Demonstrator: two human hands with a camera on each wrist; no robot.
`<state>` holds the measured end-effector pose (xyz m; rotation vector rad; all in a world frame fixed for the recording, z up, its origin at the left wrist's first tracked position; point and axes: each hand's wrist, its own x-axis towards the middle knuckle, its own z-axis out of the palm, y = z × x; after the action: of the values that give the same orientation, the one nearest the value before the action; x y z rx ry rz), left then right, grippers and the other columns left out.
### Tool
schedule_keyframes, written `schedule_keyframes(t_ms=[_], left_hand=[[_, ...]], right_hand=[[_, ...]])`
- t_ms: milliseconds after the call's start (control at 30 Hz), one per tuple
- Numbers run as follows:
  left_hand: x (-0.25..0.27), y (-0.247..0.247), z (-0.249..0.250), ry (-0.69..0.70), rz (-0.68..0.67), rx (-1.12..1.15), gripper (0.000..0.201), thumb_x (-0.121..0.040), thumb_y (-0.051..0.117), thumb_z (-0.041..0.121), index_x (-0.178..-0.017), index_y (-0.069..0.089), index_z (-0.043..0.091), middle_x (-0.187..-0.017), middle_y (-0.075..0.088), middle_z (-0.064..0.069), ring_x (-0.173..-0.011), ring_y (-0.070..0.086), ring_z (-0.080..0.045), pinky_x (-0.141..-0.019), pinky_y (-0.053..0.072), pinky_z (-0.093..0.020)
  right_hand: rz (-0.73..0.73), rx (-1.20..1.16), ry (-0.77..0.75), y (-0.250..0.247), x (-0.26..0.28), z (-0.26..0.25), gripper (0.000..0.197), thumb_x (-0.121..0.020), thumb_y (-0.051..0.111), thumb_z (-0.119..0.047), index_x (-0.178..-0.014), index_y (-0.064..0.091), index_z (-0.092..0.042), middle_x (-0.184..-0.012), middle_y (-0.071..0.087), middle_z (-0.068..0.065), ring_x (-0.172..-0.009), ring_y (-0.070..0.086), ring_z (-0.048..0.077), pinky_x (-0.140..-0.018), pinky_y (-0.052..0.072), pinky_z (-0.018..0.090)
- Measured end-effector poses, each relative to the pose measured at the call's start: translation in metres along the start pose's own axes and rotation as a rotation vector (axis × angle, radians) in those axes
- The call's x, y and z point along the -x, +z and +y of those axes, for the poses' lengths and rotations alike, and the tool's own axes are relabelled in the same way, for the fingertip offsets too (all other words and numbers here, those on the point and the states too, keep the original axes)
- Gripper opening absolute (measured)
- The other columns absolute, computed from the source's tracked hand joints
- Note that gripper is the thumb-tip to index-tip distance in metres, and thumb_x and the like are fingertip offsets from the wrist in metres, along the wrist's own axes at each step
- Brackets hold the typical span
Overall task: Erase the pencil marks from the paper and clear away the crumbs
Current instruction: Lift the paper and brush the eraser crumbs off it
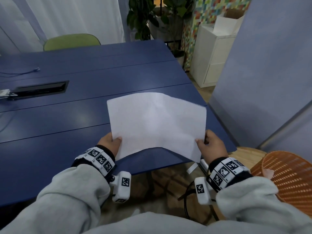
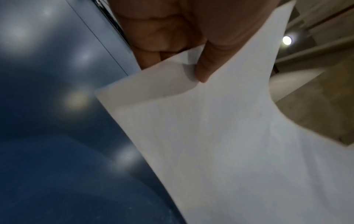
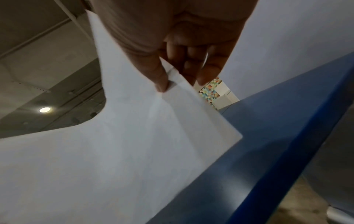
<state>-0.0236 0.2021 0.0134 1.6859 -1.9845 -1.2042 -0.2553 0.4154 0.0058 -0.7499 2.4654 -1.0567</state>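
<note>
In the head view, no brand or readable writing shows; the only printed things are black-and-white square code markers on the wrist bands (image 1: 99, 158) worn over grey sleeves (image 1: 70, 191). A white sheet of paper (image 1: 157, 122) sits in the middle of the frame, lifted off the blue table (image 1: 67, 125) and bowed, its near edge arching upward. The left hand (image 1: 110, 144) pinches the sheet's lower left edge, thumb on top; the right hand (image 1: 213, 145) pinches the lower right edge the same way. No pencil marks can be made out on the sheet. The table is made of long blue panels with a black cable slot (image 1: 42, 88) at the left of the frame. A green chair (image 1: 71, 41) stands behind it at upper left, potted plants (image 1: 143, 16) at top centre, a white cabinet (image 1: 211, 56) and a wall of coloured squares (image 1: 207, 12) at upper right, and an orange mesh basket (image 1: 287, 179) at lower right.

In the left wrist view, the left hand (image 2: 172, 34) fills the top centre, its thumb (image 2: 205, 66) pressed on the paper (image 2: 229, 144), which spreads toward the lower right. The table (image 2: 47, 151) is blurred at left, with a ceiling lamp (image 2: 286, 40) at upper right.

In the right wrist view, the right hand (image 3: 182, 37) clamps the paper (image 3: 114, 151) between thumb (image 3: 159, 75) and fingers at top centre. The table edge (image 3: 268, 151) runs across the lower right; a ceiling lamp (image 3: 45, 109) glows at left.
</note>
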Motion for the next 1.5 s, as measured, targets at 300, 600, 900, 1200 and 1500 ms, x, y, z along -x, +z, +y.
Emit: schedule_keyframes(t_ms=[300,600,900,1200,1500], left_hand=[[-0.005,0.003,0.006,-0.003,0.003,0.065,0.029,-0.099,0.048,0.012,-0.126,0.055,0.004,-0.111,0.060,-0.007,-0.103,0.057,-0.027,-0.089,0.041,-0.028],[-0.014,0.003,0.001,-0.018,-0.019,0.039,0.026,-0.100,0.047,0.012,-0.123,0.057,0.005,-0.110,0.060,-0.009,-0.092,0.051,-0.020,-0.082,0.038,-0.023],[-0.026,0.004,-0.003,-0.033,-0.042,0.021,0.029,-0.100,0.047,0.014,-0.125,0.056,0.004,-0.116,0.061,-0.013,-0.092,0.051,-0.022,-0.085,0.040,-0.026],[-0.047,0.002,-0.006,-0.032,-0.105,0.111,0.025,-0.100,0.044,0.010,-0.122,0.058,0.007,-0.108,0.060,-0.007,-0.094,0.054,-0.021,-0.086,0.040,-0.026],[-0.090,0.002,-0.040,-0.168,-0.224,0.164,0.014,-0.098,0.048,0.011,-0.108,0.057,0.012,-0.099,0.065,-0.011,-0.096,0.062,-0.032,-0.098,0.047,-0.045]], right_hand=[[0.053,0.023,0.003,0.000,-0.004,0.003,0.014,-0.092,0.056,-0.026,-0.090,0.055,-0.013,-0.084,0.065,0.003,-0.081,0.060,0.023,-0.068,0.046,0.030],[0.011,-0.001,0.033,0.000,-0.011,0.006,0.024,-0.092,0.057,-0.023,-0.114,0.059,-0.017,-0.102,0.066,0.003,-0.097,0.060,0.023,-0.083,0.047,0.031],[-0.011,0.018,0.026,0.006,-0.015,0.005,0.025,-0.092,0.056,-0.023,-0.116,0.058,-0.016,-0.102,0.065,0.001,-0.097,0.059,0.023,-0.084,0.046,0.030],[0.064,-0.011,0.054,0.010,-0.037,0.003,0.021,-0.091,0.055,-0.021,-0.112,0.056,-0.017,-0.093,0.063,0.001,-0.090,0.059,0.023,-0.074,0.040,0.027],[0.020,-0.036,0.075,0.022,-0.047,-0.002,0.060,-0.091,0.057,-0.016,-0.144,0.031,-0.025,-0.099,0.056,-0.002,-0.090,0.054,0.016,-0.083,0.041,0.027]])
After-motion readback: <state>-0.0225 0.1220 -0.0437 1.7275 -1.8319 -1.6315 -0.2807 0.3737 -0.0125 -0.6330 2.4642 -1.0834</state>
